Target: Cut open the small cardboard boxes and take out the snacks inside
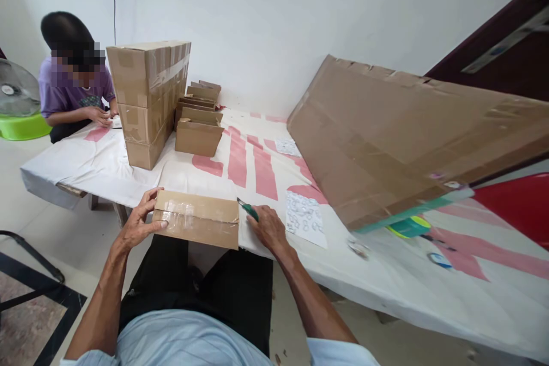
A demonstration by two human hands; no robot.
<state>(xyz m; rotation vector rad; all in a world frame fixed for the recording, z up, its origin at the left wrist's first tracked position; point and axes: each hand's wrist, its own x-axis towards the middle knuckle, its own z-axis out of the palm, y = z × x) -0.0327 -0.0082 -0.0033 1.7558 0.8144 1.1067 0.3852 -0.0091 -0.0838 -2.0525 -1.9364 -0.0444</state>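
Observation:
A small cardboard box (195, 231) with clear tape across its top lies at the table's near edge, in front of my lap. Its top flaps meet along a seam. My left hand (139, 223) grips the box's left end, thumb on top and fingers round the far side. In my right hand (270, 229) is a green utility knife (249, 209), its tip pointing to the box's right end, close to the seam. Whether the tip touches the cardboard I cannot tell.
Stacked taped boxes (137, 103) stand at the left, beside several open boxes (199, 137). A large cardboard sheet (407, 143) leans at the right. Printed paper (304, 218) and a tape roll (440, 260) lie on the cloth-covered table (364, 280). Another person (77, 91) sits at the far left.

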